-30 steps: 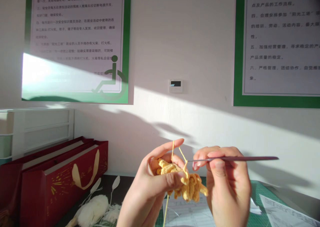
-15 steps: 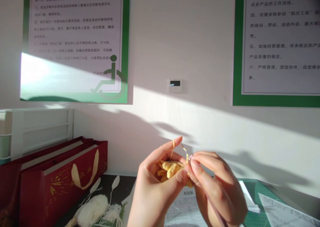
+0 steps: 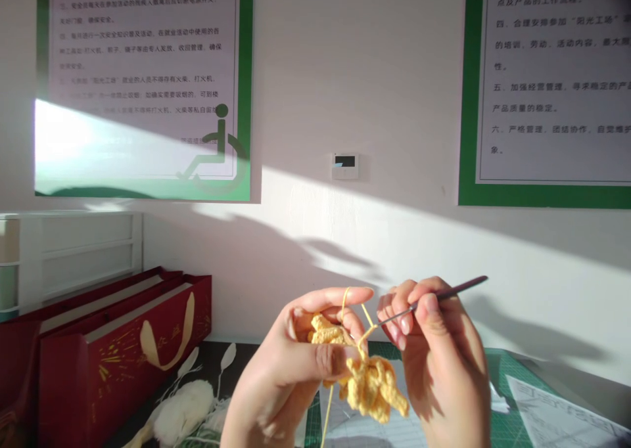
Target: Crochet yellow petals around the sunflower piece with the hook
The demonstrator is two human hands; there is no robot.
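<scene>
My left hand [image 3: 300, 362] pinches a yellow crocheted piece [image 3: 372, 389] between thumb and fingers, and part of the piece shows inside the curled fingers. A strand of yellow yarn [image 3: 367, 314] loops over the raised index finger and runs to the hook tip. My right hand [image 3: 444, 356] grips a crochet hook [image 3: 453, 290] with a dark handle, which points up to the right. Its thin metal tip sits in a yarn loop just above the piece. Another yarn strand hangs below my left hand.
Dark red gift bags [image 3: 123, 343] stand at the left beside a white rack [image 3: 89, 251]. White fluffy yarn [image 3: 185, 412] lies near them. Printed sheets [image 3: 557, 412] rest on a green cutting mat [image 3: 510, 369]. Behind is a wall with posters [image 3: 244, 93] and a small panel [image 3: 345, 166].
My right hand has turned, so the hook handle now points up to the right instead of down. The yellow piece now hangs lower and shows more fully. The view has shifted slightly.
</scene>
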